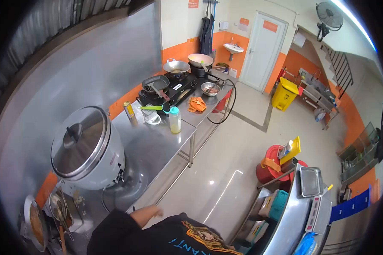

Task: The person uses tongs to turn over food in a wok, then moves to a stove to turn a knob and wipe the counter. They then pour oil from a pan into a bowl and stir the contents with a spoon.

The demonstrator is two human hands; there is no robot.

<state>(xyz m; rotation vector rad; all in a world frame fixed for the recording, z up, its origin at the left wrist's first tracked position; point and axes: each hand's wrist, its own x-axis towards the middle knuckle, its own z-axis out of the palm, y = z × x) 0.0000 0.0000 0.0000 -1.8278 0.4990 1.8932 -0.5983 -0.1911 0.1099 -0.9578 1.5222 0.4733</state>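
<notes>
single head-worn wide view from above, looking forward and down past the wearer's dark shirt point(157, 233), steel tabletop point(147, 146) close on the left, white door point(264, 51) far off

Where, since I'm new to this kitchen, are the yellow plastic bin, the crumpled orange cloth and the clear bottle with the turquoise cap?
Yellow plastic bin point(281, 100): head view, body below lid.
Crumpled orange cloth point(197, 105): head view, middle folds.
Clear bottle point(175, 121): head view, side wall below cap.
</notes>
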